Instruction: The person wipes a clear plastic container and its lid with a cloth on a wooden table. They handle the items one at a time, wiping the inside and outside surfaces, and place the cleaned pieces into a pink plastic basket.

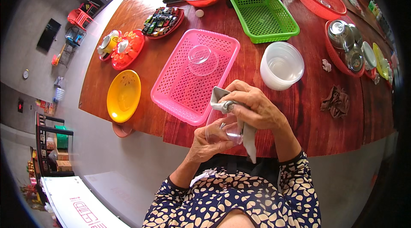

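Observation:
My left hand (204,143) is closed round a clear plastic bowl (230,133), held at the table's front edge. A grey cloth (249,140) is gripped in my right hand (255,107); one end sticks up past the fingers and the other hangs down beside the bowl. Just beyond my left hand lies a pink perforated basket (180,80) with another clear bowl (201,56) upside down in it. To the right of the basket stands a stack of translucent white tubs (280,71).
A green basket (263,18) is farther back. On the left are a yellow oval plate (124,96), a red tray of cups (128,50) and a plate of toy cars (162,22). Right: a crumpled brown cloth (336,102) and a red basket (342,58) of metal bowls. The wooden table's front edge (274,155) curves before me.

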### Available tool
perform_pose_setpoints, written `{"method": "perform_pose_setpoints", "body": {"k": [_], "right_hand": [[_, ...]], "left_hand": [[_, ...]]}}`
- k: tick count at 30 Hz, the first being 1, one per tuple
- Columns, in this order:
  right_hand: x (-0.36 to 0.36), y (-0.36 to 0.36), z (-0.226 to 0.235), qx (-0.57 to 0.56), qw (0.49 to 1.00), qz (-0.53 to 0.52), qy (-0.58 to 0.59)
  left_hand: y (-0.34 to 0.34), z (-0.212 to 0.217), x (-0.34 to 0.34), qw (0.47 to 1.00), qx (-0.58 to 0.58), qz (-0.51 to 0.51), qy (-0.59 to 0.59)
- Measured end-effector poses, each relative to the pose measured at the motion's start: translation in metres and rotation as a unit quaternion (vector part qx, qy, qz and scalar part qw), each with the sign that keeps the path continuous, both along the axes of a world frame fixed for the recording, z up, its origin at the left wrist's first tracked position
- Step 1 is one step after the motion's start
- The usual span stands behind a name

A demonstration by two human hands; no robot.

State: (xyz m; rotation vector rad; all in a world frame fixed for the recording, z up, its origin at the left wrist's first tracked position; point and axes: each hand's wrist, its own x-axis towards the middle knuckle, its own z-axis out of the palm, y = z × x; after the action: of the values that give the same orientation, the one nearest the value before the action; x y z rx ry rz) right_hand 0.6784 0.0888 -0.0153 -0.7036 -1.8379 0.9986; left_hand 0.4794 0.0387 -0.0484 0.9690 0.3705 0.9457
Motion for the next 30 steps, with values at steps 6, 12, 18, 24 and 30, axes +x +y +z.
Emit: {"method": "perform_pose_setpoints", "body": {"k": [6, 12, 18, 24, 30], "right_hand": [[0.005, -0.001, -0.026, -0.230, 0.960, 0.021, 0.158], [-0.023, -0.029, -0.062, -0.330, 0.873, -0.114, 0.341], [-0.060, -0.066, -0.065, -0.098, 0.942, -0.302, 0.114], [-0.057, -0.056, -0.022, 0.206, 0.916, -0.333, -0.086], [-0.059, -0.054, -0.036, 0.332, 0.878, -0.303, -0.166]], "left_hand": [[0.004, -0.011, -0.006, 1.000, 0.016, 0.004, -0.017], [0.017, 0.007, 0.009, 0.976, -0.097, 0.063, -0.186], [0.030, 0.014, 0.024, 0.956, -0.151, 0.169, -0.184], [0.026, 0.005, 0.029, 0.977, -0.090, 0.193, -0.026], [0.023, 0.020, 0.022, 0.981, -0.098, 0.151, -0.076]]}}
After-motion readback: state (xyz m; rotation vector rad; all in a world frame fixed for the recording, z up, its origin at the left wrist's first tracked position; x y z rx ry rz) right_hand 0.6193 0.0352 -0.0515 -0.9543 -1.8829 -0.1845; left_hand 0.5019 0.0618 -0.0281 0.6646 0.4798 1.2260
